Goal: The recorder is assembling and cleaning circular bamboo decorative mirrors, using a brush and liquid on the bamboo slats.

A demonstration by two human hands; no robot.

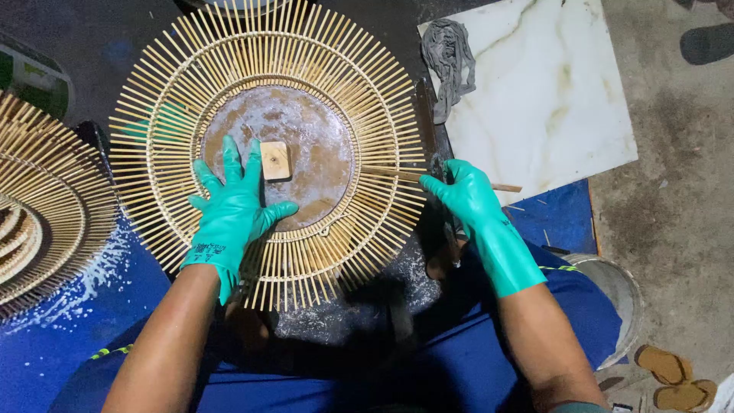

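My left hand (232,208) lies spread, flat on the stick ring (267,149), fingers by the wood block (275,160) on its disc (279,153). My right hand (468,195) pinches one stick (397,174) at the ring's right edge. Beyond: marble tile (547,99), grey rag (449,57).

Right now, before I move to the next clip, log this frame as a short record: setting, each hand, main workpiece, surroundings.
setting: floor-level craft work seen from above
left hand: green glove, pressed flat on the round metal disc beside a small wooden block
right hand: green glove, fingers pinching a thin bamboo stick at the ring's edge
workpiece: sunburst ring of bamboo sticks around the disc
surroundings: second stick ring at left; white marble-look tile with grey rag; sandals
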